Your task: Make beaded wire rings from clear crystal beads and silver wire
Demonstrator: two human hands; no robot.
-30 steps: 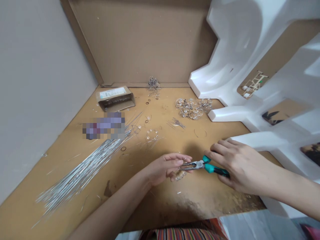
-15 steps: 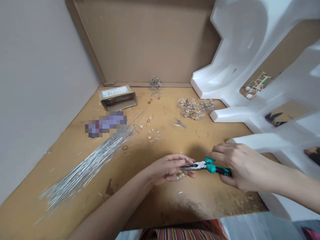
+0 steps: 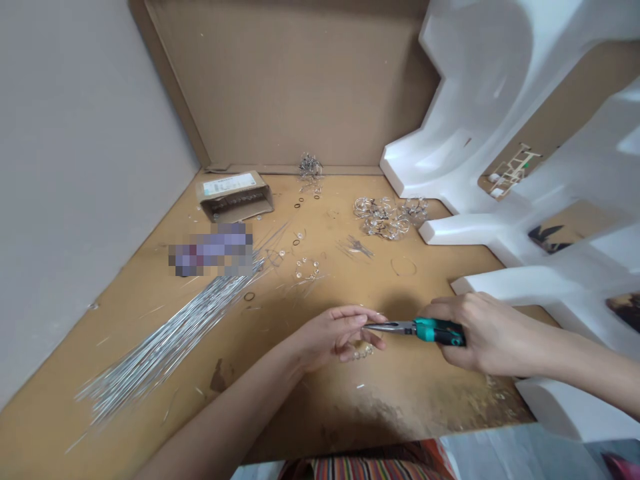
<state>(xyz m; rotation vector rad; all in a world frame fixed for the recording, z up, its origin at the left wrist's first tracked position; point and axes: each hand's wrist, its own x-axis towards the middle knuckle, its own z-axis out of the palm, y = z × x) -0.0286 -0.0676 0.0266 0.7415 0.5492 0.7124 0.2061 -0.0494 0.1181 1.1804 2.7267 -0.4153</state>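
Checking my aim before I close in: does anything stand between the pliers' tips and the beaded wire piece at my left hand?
Yes. The fingers of the left hand lie between the tips of the pliers, held in the right hand, and the beaded wire piece, partly covering it. Nothing else visible intervenes.

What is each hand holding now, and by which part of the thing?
The right hand holds needle-nose pliers by the teal grip. The left hand is near the pliers' tip; whether it holds anything cannot be told.
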